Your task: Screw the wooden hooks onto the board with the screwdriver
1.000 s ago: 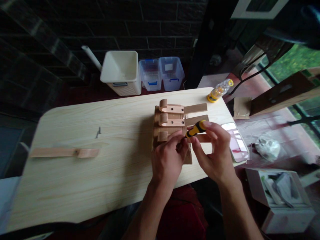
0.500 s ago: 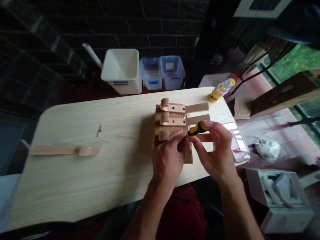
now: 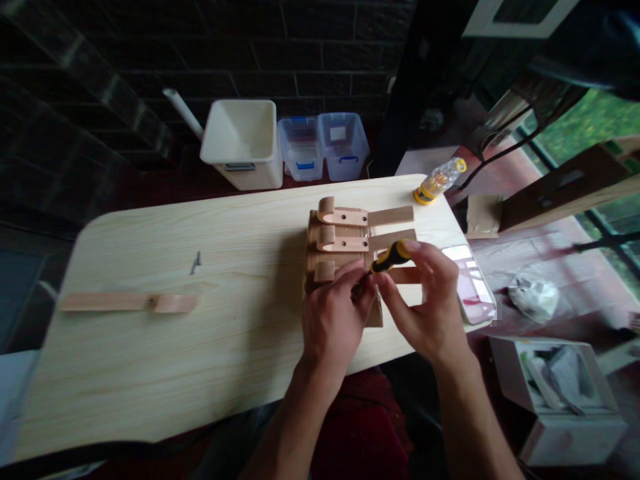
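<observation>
My right hand (image 3: 433, 300) grips a yellow-and-black screwdriver (image 3: 393, 257), thumb and fingers on its handle. The tool slants down to the left, and its tip goes out of sight among the fingers of my left hand (image 3: 334, 313). That hand is closed over the middle of the nearest wooden hook (image 3: 325, 271), covering any screw there. The hook lies across a cardboard box (image 3: 375, 317). Beyond it, two similar wooden hooks, a middle one (image 3: 350, 244) and a far one (image 3: 350, 217), lie side by side, each showing two dark holes or screw heads.
Left on the table (image 3: 150, 373) are another wooden hook piece (image 3: 110, 302) and some screws (image 3: 196, 262). A clear bit case (image 3: 440, 181) stands at the far right corner, a phone (image 3: 469, 283) by the right edge. Bins (image 3: 243, 133) stand behind the table.
The whole view has shifted slightly. Both hands keep their places at the nearest hook; the right fingers have shifted a little on the screwdriver handle.
</observation>
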Demonstrator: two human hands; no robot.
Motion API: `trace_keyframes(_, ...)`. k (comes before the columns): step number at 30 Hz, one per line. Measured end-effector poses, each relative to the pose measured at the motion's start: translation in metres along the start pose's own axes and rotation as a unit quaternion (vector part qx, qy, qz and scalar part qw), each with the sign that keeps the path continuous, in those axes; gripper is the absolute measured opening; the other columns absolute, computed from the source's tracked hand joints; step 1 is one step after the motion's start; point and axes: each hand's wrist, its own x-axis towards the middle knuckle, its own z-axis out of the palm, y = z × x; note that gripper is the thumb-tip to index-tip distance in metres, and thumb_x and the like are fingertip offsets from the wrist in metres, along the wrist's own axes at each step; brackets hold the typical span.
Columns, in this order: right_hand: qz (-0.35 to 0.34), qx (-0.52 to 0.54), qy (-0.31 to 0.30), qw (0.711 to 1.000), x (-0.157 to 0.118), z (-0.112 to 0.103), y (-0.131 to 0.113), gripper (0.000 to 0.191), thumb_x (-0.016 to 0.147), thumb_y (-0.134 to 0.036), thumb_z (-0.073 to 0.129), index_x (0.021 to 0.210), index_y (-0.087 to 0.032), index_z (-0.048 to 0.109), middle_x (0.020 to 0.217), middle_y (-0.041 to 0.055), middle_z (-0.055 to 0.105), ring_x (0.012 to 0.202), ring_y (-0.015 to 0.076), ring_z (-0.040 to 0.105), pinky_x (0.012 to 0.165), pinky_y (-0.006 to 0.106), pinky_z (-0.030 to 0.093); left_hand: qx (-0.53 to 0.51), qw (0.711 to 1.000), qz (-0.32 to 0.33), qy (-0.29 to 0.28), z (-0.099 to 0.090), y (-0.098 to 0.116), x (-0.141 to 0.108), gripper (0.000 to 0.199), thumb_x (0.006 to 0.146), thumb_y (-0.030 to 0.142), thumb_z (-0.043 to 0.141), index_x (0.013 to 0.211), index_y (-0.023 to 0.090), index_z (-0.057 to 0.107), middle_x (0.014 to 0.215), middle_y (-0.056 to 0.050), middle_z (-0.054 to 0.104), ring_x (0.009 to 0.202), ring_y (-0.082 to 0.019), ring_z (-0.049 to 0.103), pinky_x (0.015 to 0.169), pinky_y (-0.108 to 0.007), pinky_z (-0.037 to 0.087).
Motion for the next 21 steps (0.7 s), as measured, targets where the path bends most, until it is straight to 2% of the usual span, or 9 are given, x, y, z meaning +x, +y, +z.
trace_keyframes(5, 0.013, 0.007, -0.009, 1.0, -0.0022, -0.0013, 0.0008, 0.075, 0.101, -0.006, 0.071, 0.163, -0.042, 0.048, 0.145, 0.0065, 0.069, 0.127, 0.0277, 0.076, 0.104, 0.052, 0.072, -0.002, 1.0, 0.005, 0.005, 0.0015, -0.0016, -0.0009, 0.014, 0.1, 0.026, 0.083, 0.113, 0.025, 0.088, 0.123, -0.005, 0.089, 0.083, -0.02, 0.086, 0.085, -0.031, 0.069)
trace_keyframes(10, 0.01, 0.018, -0.003, 1.0, -0.0031, -0.0009, 0.0057, 0.076, 0.1, -0.005, 0.075, 0.161, -0.043, 0.05, 0.144, 0.0053, 0.069, 0.124, 0.026, 0.077, 0.098, 0.047, 0.075, 0.0, 1.0, 0.005, 0.012, 0.0028, -0.0025, -0.0014, 0.016, 0.1, 0.025, 0.082, 0.114, 0.026, 0.088, 0.126, -0.005, 0.088, 0.091, -0.021, 0.088, 0.085, -0.03, 0.069)
trace_keyframes(14, 0.008, 0.01, 0.003, 1.0, -0.0016, -0.0005, 0.0061, 0.075, 0.099, -0.006, 0.076, 0.159, -0.043, 0.05, 0.14, 0.0046, 0.07, 0.117, 0.0244, 0.079, 0.089, 0.042, 0.075, 0.003, 1.0, 0.001, 0.014, 0.0035, -0.0029, -0.0018, 0.016, 0.1, 0.026, 0.082, 0.114, 0.027, 0.089, 0.125, -0.004, 0.088, 0.083, -0.02, 0.087, 0.083, -0.029, 0.069)
trace_keyframes(21, -0.003, -0.001, 0.007, 1.0, 0.0032, 0.0004, 0.0025, 0.073, 0.097, -0.006, 0.08, 0.156, -0.042, 0.054, 0.131, 0.0037, 0.072, 0.111, 0.0238, 0.079, 0.089, 0.042, 0.074, 0.004, 1.0, 0.007, 0.016, 0.003, -0.0037, -0.0017, 0.016, 0.098, 0.025, 0.084, 0.113, 0.027, 0.089, 0.123, -0.004, 0.089, 0.082, -0.021, 0.087, 0.083, -0.031, 0.07)
